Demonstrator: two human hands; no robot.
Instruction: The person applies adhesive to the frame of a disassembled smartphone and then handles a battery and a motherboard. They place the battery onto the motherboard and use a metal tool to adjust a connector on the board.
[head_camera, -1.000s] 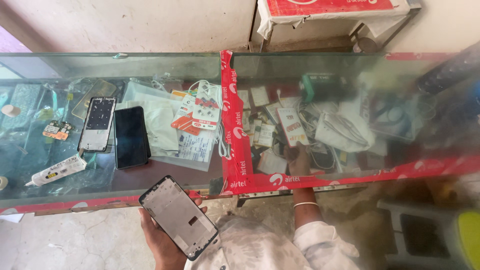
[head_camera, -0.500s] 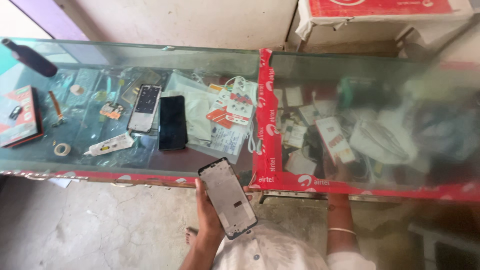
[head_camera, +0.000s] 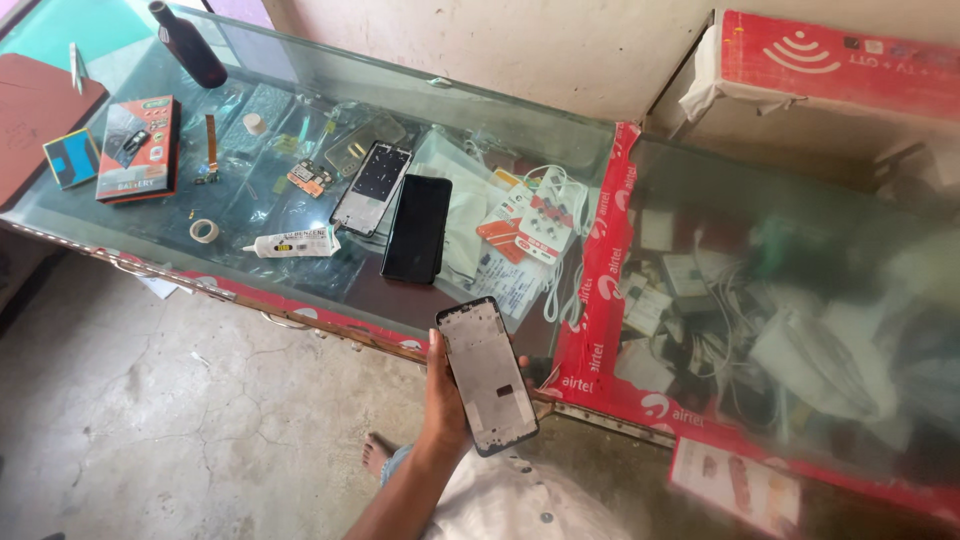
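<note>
Clearly the left hand (head_camera: 445, 395) has its fingers wrapped round the edges of a bare phone frame (head_camera: 487, 375), held in the air just off the near edge of the glass tabletop (head_camera: 250, 215), inner side up. A thin, stiff shell like this is best gripped by its long rims, as here, thumb on one side and fingertips on the other, without squeezing the flat middle, which looks light enough to flex. The right hand is out of view. On the smooth, reflective glass lie a second phone frame (head_camera: 371, 188), pale and cut with openings, touching a glossy black phone (head_camera: 417, 228); a white glue tube (head_camera: 292, 242) and a small tape roll (head_camera: 205, 230) sit nearby
</note>
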